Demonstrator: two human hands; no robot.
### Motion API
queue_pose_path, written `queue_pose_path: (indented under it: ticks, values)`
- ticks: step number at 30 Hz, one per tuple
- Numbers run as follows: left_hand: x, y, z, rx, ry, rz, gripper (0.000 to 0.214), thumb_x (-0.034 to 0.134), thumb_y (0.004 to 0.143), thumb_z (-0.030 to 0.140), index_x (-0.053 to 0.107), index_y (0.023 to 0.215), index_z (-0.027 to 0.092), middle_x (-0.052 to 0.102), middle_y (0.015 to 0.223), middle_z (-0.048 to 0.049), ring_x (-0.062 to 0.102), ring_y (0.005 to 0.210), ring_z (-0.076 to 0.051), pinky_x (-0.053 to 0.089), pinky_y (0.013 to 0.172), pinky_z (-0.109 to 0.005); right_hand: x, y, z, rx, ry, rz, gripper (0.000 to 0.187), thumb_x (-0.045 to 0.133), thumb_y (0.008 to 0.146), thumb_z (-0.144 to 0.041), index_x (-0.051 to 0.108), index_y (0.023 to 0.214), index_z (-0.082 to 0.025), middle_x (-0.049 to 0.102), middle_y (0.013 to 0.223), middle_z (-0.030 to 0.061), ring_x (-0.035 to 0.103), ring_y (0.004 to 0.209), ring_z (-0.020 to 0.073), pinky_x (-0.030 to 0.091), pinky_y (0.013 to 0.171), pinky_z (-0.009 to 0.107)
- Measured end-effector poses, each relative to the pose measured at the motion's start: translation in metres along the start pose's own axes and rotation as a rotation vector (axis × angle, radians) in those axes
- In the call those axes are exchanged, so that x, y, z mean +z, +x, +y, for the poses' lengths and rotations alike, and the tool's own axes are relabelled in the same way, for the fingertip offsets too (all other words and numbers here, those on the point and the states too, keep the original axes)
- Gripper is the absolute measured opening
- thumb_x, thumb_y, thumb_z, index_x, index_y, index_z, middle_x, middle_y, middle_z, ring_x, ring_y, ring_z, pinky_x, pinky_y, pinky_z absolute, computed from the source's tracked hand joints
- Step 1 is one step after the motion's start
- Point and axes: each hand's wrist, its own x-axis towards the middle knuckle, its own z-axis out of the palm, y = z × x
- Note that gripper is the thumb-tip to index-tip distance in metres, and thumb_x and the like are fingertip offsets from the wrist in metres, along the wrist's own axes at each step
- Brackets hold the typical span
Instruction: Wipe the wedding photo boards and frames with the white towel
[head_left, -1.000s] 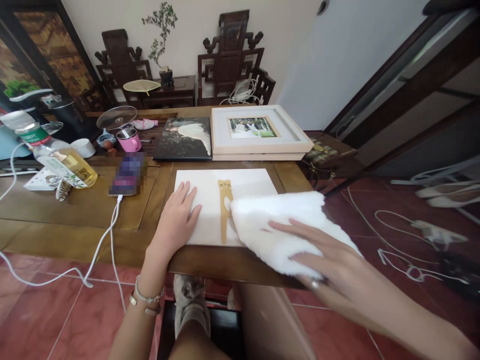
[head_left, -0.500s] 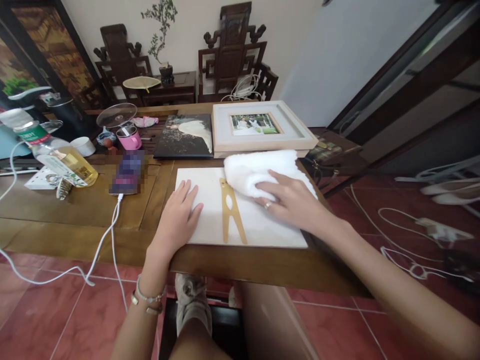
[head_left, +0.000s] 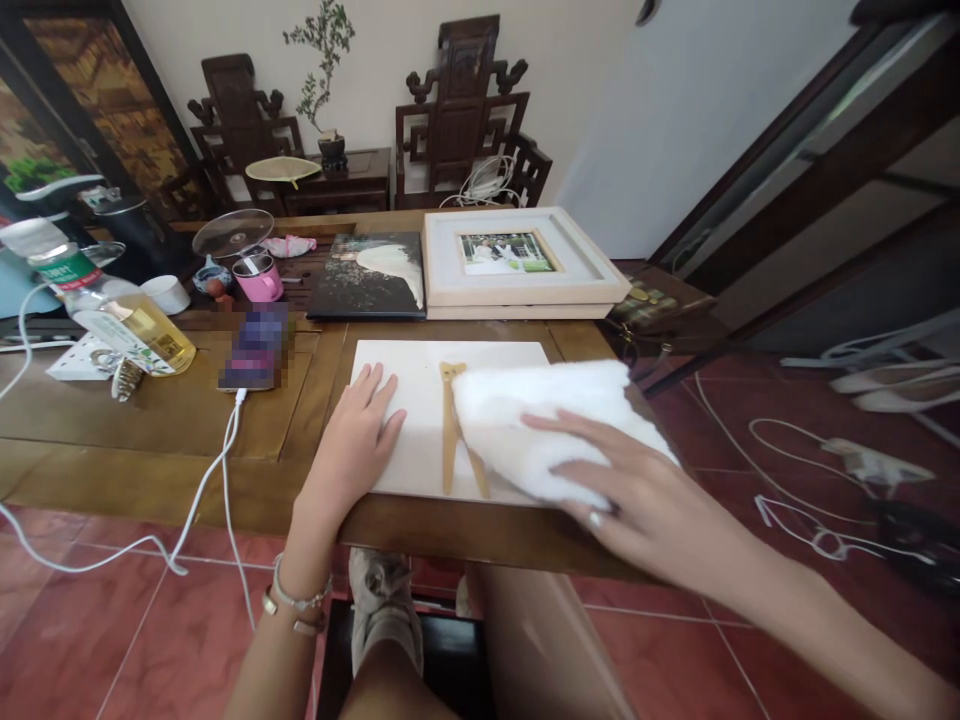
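Observation:
A white backing board (head_left: 416,440) lies flat near the table's front edge. Fixed to it is a tan A-shaped stand leg (head_left: 449,445), its right side partly covered by cloth. My left hand (head_left: 358,425) rests on the board's left edge, fingers spread and nothing in them. With my right hand (head_left: 622,485) I grip a fluffy white towel (head_left: 517,410) and press it on the board's right half, which it hides. The towel reaches past the board's right side.
Behind the board are a white picture frame (head_left: 525,290) and a dark photo panel (head_left: 360,285). Leftward lie a phone (head_left: 255,345) with a white cable (head_left: 229,440), a pink mug (head_left: 259,280) and a tilted bottle (head_left: 142,325). The wooden table's front edge (head_left: 480,530) runs close below my hands.
My right hand and the towel have moved toward me and to the right over the board, covering more of the stand leg's lower right part. My left hand stays in place.

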Motion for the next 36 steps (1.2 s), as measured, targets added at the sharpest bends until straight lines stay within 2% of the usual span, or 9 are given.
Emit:
queue_pose_path:
  ticks: [5,9,15,18,21,27,30,33,36]
  values:
    - [0.0,0.001,-0.001,-0.005,-0.008,-0.025,0.044,0.039,0.097,0.028,0.044,0.139,0.015,0.033,0.155,-0.014,0.021,0.147,-0.026,0.025,0.118,-0.047,0.024,0.048,0.051,0.116,-0.091,0.001,0.03,0.042,0.093,-0.028,0.07,0.094,-0.016,0.07,0.097,0.0164,0.064,0.106,0.0354,0.056,0.08,0.045]
    - [-0.001,0.001,0.001,-0.026,-0.002,-0.04,0.045,0.04,0.098,0.027,0.043,0.14,0.011,0.031,0.156,-0.016,0.021,0.147,-0.027,0.024,0.119,-0.047,0.034,0.064,0.065,0.173,-0.123,-0.018,0.029,0.043,0.092,-0.028,0.069,0.093,-0.016,0.07,0.09,0.0146,0.065,0.102,0.0353,0.056,0.075,0.046]
    - [-0.003,0.001,0.004,-0.052,0.003,-0.053,0.046,0.042,0.098,0.026,0.042,0.14,0.008,0.031,0.155,-0.0175,0.021,0.147,-0.026,0.023,0.119,-0.045,0.022,0.025,0.013,0.018,-0.084,0.068,0.02,0.047,0.086,-0.016,0.067,0.088,-0.015,0.067,0.117,0.0202,0.057,0.118,0.0328,0.051,0.094,0.054]
    - [-0.002,0.001,0.003,-0.038,0.005,-0.038,0.046,0.042,0.097,0.026,0.043,0.14,0.007,0.031,0.155,-0.0179,0.022,0.147,-0.027,0.024,0.119,-0.045,0.007,-0.003,-0.02,-0.051,-0.012,0.077,0.019,0.048,0.08,-0.007,0.062,0.073,-0.019,0.062,0.128,0.0169,0.049,0.129,0.0291,0.046,0.103,0.052]
    - [-0.001,0.001,0.002,-0.031,-0.01,-0.028,0.045,0.042,0.097,0.026,0.044,0.139,0.01,0.032,0.155,-0.0166,0.022,0.147,-0.026,0.025,0.118,-0.046,-0.005,-0.021,-0.029,-0.109,0.086,0.025,0.02,0.049,0.076,-0.005,0.058,0.067,-0.02,0.057,0.135,0.0128,0.045,0.133,0.028,0.043,0.106,0.051]
    - [-0.001,0.001,0.001,-0.037,-0.033,-0.026,0.045,0.042,0.098,0.026,0.043,0.14,0.011,0.032,0.155,-0.0158,0.021,0.147,-0.026,0.023,0.119,-0.046,-0.001,-0.005,0.016,-0.04,0.094,0.002,0.018,0.05,0.086,-0.015,0.065,0.079,-0.023,0.058,0.135,0.01,0.052,0.126,0.0275,0.05,0.1,0.043]
    - [-0.001,0.001,0.002,-0.041,-0.027,-0.037,0.046,0.041,0.098,0.027,0.042,0.141,0.01,0.031,0.156,-0.0156,0.02,0.147,-0.026,0.023,0.119,-0.046,0.015,0.023,0.042,0.036,0.029,0.049,0.02,0.049,0.09,-0.02,0.067,0.084,-0.021,0.069,0.115,0.0125,0.061,0.115,0.0281,0.053,0.093,0.041]
    - [0.0,0.003,0.004,-0.038,-0.01,-0.044,0.047,0.04,0.098,0.026,0.041,0.141,0.007,0.029,0.156,-0.0178,0.019,0.147,-0.028,0.022,0.119,-0.047,0.032,0.046,0.062,0.104,-0.02,0.09,0.023,0.047,0.091,-0.027,0.068,0.087,-0.019,0.072,0.09,0.0118,0.064,0.105,0.0319,0.054,0.088,0.047]
    - [0.002,0.005,0.006,-0.038,0.0,-0.046,0.047,0.04,0.098,0.026,0.041,0.141,0.006,0.03,0.155,-0.0192,0.019,0.147,-0.028,0.023,0.119,-0.048,0.042,0.053,0.068,0.144,-0.055,0.104,0.023,0.047,0.09,-0.028,0.068,0.088,-0.019,0.071,0.084,0.0108,0.065,0.101,0.0333,0.054,0.084,0.051]
